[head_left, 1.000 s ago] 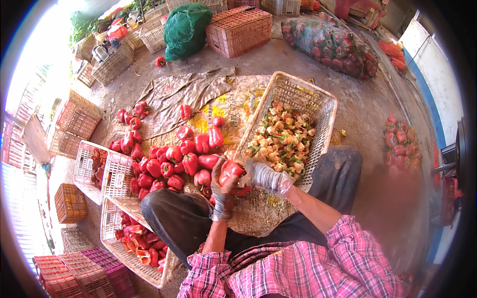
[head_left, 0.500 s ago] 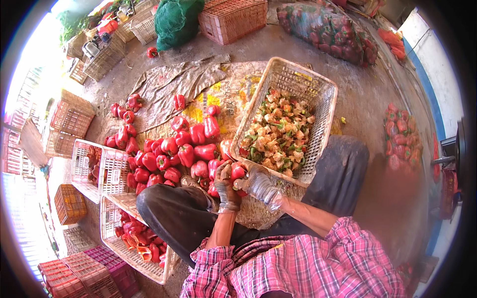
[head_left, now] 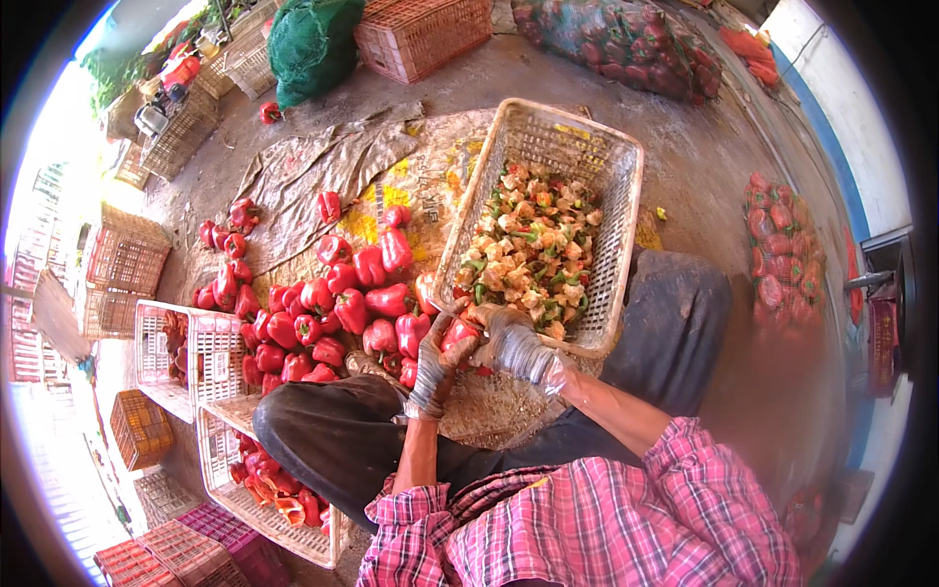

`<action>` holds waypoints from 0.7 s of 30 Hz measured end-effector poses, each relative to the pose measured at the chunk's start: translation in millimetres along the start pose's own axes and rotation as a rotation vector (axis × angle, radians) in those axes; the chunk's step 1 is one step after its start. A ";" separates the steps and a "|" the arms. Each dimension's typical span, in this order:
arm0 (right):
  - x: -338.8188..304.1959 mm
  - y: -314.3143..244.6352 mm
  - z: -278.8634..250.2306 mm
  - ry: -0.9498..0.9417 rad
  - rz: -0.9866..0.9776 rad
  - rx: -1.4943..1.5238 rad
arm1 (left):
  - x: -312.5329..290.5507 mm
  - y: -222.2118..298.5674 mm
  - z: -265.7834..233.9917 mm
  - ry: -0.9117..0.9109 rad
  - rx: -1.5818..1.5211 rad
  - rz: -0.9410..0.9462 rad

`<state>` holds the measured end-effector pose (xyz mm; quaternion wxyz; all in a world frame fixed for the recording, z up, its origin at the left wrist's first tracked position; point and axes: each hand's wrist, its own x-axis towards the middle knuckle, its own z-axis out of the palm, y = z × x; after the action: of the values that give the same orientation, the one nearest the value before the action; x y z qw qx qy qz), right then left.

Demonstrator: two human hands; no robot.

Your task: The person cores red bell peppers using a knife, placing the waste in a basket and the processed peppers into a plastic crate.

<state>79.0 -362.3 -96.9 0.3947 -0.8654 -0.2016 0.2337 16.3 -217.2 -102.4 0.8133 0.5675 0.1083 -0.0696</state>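
My left hand [head_left: 436, 364], in a dirty grey glove, is wrapped round a red bell pepper [head_left: 458, 334] between my knees. Close against its right side is my gloved right hand [head_left: 511, 342], with tape or plastic round the wrist. Its fingers are curled, and whatever they grip is hidden. Just beyond the hands stands a pale slatted crate [head_left: 626, 240] holding many cut-out pepper cores [head_left: 533, 235] with seeds and green stems. A pile of whole red bell peppers [head_left: 315, 295] lies on the ground sheet to the left.
Left of my knee, a white crate [head_left: 220, 421] contains opened red pepper pieces [head_left: 279, 481]; another white crate [head_left: 217, 338] stands behind it. Farther off are a green net sack [head_left: 313, 49], a red crate [head_left: 425, 44] and a net sack of peppers [head_left: 626, 54]. Another netted bundle [head_left: 782, 245] lies right.
The view has shifted, so most things sit slightly further left and higher. Both hands remain together at the pepper; my left hand has turned, its fingers pointing more upward along the pepper's side.
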 end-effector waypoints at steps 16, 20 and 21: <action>-11.9 17.0 28.2 0.199 -0.011 0.022 | 12.8 -92.0 3.1 0.515 -0.171 0.065; -22.7 17.9 25.8 0.183 0.005 0.317 | 17.3 -88.2 6.0 0.612 -0.384 -0.042; -24.4 16.7 23.8 0.188 0.008 0.365 | 19.3 -86.8 5.2 0.627 -0.432 -0.075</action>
<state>48.6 -371.4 -117.7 0.5610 -0.7984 -0.1150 0.1862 15.0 -251.9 -184.4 0.8383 0.3725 0.3847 0.1022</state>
